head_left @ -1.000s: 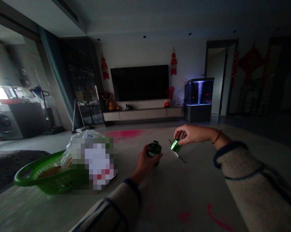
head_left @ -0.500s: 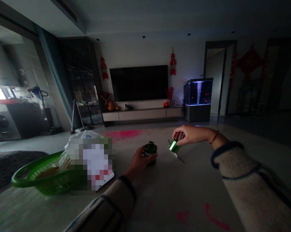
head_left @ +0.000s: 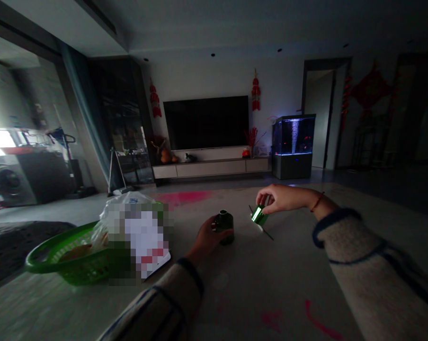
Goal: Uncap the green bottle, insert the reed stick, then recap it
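My left hand (head_left: 205,239) is wrapped around a small dark green bottle (head_left: 225,224) that stands on the pale table (head_left: 256,279), its neck uncovered. My right hand (head_left: 276,197) pinches a shiny green cap (head_left: 259,215) just to the right of the bottle and a little above the table. A thin dark stick (head_left: 265,230) runs down from the cap toward the table. Both arms wear a knitted sleeve with dark trim.
A green plastic basket (head_left: 72,258) with a plastic bag and a blurred package sits at the left of the table. Pink marks stain the tabletop. Beyond are a TV (head_left: 206,121) on a low cabinet, a lit fish tank (head_left: 294,135) and a doorway.
My left hand has lowered the bottle slightly so it now rests on the table. My right hand with the cap has stayed almost where it was.
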{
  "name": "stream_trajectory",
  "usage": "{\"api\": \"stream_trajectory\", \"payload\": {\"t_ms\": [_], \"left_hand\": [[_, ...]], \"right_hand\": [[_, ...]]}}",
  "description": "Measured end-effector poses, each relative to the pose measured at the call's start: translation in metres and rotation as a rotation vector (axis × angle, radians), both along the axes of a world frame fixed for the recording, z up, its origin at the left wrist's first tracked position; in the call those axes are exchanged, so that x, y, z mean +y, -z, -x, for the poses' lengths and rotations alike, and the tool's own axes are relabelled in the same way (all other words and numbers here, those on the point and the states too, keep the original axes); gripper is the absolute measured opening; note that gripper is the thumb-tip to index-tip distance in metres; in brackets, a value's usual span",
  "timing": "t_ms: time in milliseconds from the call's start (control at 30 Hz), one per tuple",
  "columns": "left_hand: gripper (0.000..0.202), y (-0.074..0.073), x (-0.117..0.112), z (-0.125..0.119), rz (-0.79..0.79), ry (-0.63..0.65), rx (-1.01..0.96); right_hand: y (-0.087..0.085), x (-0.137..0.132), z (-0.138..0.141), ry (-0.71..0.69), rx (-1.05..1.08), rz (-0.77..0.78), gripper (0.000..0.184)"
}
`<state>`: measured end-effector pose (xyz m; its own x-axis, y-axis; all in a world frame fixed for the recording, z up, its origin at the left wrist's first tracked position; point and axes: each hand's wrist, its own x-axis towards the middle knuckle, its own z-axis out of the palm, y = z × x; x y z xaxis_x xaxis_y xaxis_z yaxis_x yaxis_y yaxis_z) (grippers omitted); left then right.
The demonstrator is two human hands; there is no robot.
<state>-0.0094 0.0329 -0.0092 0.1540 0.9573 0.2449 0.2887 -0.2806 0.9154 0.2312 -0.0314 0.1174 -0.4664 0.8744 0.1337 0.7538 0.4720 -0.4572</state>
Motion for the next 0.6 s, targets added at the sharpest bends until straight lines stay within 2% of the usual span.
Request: {"api": "stream_trajectory", "payload": {"t_ms": [233, 400, 500, 600], "left_hand": [[0.066, 0.0043, 0.0038, 0.0011, -0.072, 0.058, -0.057], [0.06, 0.0072, 0.0078, 0.0006, -0.05, 0.085, -0.112], [0.064, 0.0055, 0.0071, 0.0012, -0.059, 0.09, -0.067], [0.071, 0.0026, 0.0052, 0.003, -0.145, 0.065, 0.051]], "right_hand": [[0.0005, 0.0004, 0.0, 0.0, -0.012, -0.015, 0.029], [-0.0001, -0.0007, 0.0014, 0.006, -0.01, -0.018, 0.027], [0.0002, -0.0013, 0.0029, 0.003, -0.002, -0.019, 0.027], [0.0003, -0.0013, 0.0039, 0.001, 0.023, -0.016, 0.029]]}}
